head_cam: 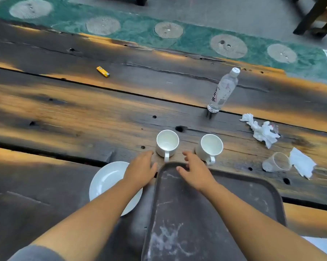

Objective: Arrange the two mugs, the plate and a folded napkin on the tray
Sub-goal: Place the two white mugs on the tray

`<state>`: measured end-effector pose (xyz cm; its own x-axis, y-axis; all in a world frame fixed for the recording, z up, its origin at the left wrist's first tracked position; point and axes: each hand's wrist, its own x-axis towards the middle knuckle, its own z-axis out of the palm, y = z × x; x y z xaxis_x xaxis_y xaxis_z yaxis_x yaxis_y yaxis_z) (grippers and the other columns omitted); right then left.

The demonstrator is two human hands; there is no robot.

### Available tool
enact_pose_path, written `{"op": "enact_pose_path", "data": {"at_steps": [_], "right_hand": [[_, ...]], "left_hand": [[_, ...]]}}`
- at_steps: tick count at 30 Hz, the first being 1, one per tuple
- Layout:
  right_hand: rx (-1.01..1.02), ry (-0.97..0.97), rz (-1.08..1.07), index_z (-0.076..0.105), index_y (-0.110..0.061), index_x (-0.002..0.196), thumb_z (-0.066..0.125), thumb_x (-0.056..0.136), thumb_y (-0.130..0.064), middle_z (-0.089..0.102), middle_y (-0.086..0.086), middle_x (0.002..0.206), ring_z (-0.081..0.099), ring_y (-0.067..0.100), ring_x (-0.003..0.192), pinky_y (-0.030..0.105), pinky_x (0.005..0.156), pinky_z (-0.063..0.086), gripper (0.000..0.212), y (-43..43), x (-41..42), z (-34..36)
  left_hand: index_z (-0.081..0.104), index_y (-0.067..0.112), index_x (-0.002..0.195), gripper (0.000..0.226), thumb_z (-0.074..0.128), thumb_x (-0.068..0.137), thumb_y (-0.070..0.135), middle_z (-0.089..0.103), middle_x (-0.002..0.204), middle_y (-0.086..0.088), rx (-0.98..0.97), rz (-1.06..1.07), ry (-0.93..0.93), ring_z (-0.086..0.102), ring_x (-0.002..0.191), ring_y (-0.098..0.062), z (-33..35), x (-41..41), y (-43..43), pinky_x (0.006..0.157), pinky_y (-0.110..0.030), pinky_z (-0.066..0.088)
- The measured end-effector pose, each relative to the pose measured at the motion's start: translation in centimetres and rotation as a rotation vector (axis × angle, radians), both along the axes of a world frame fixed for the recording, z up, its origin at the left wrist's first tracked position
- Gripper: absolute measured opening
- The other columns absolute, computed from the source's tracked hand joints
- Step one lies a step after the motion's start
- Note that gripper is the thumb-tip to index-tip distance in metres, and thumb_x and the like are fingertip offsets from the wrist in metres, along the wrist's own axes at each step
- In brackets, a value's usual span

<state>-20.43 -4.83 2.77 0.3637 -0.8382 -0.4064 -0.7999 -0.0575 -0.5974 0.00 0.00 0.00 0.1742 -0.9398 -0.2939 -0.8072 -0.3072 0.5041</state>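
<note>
A dark scuffed tray [253, 193] lies on the wooden table right in front of me. Just past its far edge stand two empty white mugs, one on the left [167, 143] and one on the right [210, 147], both upright with handles toward me. A white plate [108, 179] rests left of the tray, partly under my left forearm. My left hand [141, 169] hovers between plate and tray, fingers apart, holding nothing. My right hand [194, 170] is spread over the tray's far left corner, empty, close to the right mug. A flat white napkin [302, 162] lies at the right.
A clear plastic cup [276, 162] lies tipped beside the napkin. Crumpled white tissue [260, 131] sits behind it. A water bottle [223, 91] stands further back, and a yellow lighter [103, 71] lies far left. The table's far edge meets a green patterned floor.
</note>
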Motion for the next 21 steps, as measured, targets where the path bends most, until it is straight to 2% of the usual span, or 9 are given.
{"op": "enact_pose_path", "data": {"at_steps": [4,9,11,13,14,15,17,19,21], "right_hand": [[0.014,-0.142,-0.151,0.035,-0.024,0.151,0.07,0.088,-0.039,0.048,0.004,0.146,0.053,0.02,0.126,0.044,0.107,0.046,0.074,-2.5,1.6,0.1],[0.073,-0.276,-0.135,0.037,-0.048,0.13,0.074,0.074,-0.045,0.046,-0.014,0.135,0.049,0.013,0.128,0.041,0.109,0.045,0.067,-4.3,3.4,-0.5],[0.097,-0.306,-0.123,0.032,-0.05,0.134,0.077,0.072,-0.045,0.042,-0.015,0.14,0.045,0.013,0.133,0.041,0.113,0.041,0.077,-4.8,3.8,-1.1],[0.1,-0.312,-0.125,0.033,-0.043,0.146,0.081,0.076,-0.035,0.04,-0.014,0.15,0.042,0.012,0.139,0.045,0.116,0.039,0.085,-5.2,4.0,-1.7],[0.103,-0.319,-0.128,0.033,-0.045,0.147,0.081,0.078,-0.031,0.042,-0.019,0.151,0.043,0.007,0.139,0.045,0.116,0.04,0.086,-5.4,4.0,-2.0],[0.106,-0.333,-0.126,0.034,-0.056,0.143,0.081,0.078,-0.03,0.045,-0.03,0.145,0.045,-0.004,0.133,0.043,0.113,0.043,0.085,-5.5,3.9,-2.3],[0.125,-0.348,-0.119,0.034,-0.076,0.122,0.08,0.077,-0.03,0.048,-0.05,0.123,0.048,-0.022,0.118,0.033,0.103,0.047,0.079,-5.8,3.8,-2.5],[0.172,-0.37,-0.132,0.035,-0.076,0.12,0.08,0.078,-0.03,0.049,-0.051,0.12,0.048,-0.023,0.115,0.029,0.102,0.046,0.077,-6.0,3.8,-2.7],[0.199,-0.409,-0.147,0.037,-0.066,0.131,0.08,0.079,-0.03,0.05,-0.049,0.122,0.049,-0.02,0.118,0.027,0.104,0.045,0.076,-6.1,3.9,-3.0]], "left_hand": [[0.038,0.03,0.139,0.056,0.064,0.089,0.031,0.05,0.141,0.002,-0.065,0.08,0.22,0.056,0.12,-0.024,-0.9,0.7,-2.1,0.096,-0.04,0.048],[0.032,0.044,0.139,0.073,0.074,0.082,0.029,0.047,0.141,0.013,-0.127,0.07,0.395,0.052,0.123,-0.014,-2.1,1.0,-4.0,0.1,-0.043,0.05],[0.033,0.048,0.139,0.074,0.076,0.081,0.032,0.048,0.141,0.016,-0.127,0.062,0.463,0.052,0.124,-0.011,-2.5,1.1,-4.5,0.102,-0.042,0.05],[0.034,0.049,0.14,0.075,0.078,0.081,0.033,0.048,0.14,0.02,-0.134,0.049,0.502,0.051,0.124,-0.007,-2.8,1.3,-4.8,0.104,-0.039,0.049],[0.034,0.05,0.14,0.076,0.078,0.081,0.033,0.048,0.139,0.022,-0.136,0.043,0.51,0.051,0.124,-0.005,-3.0,1.4,-4.9,0.105,-0.038,0.048],[0.033,0.052,0.14,0.077,0.078,0.081,0.033,0.049,0.139,0.024,-0.129,0.037,0.519,0.051,0.125,-0.004,-3.0,1.5,-5.1,0.105,-0.038,0.048],[0.028,0.055,0.144,0.082,0.077,0.083,0.031,0.048,0.143,0.023,-0.094,0.032,0.555,0.05,0.129,-0.006,-3.3,1.8,-5.4,0.106,-0.038,0.048],[0.023,0.053,0.148,0.086,0.076,0.085,0.028,0.049,0.146,0.019,-0.057,0.032,0.575,0.05,0.13,-0.006,-3.5,2.1,-5.7,0.106,-0.037,0.048],[0.026,0.054,0.147,0.086,0.077,0.085,0.026,0.051,0.143,0.02,-0.059,0.036,0.584,0.052,0.126,-0.002,-3.5,2.2,-6.0,0.105,-0.035,0.05]]}}
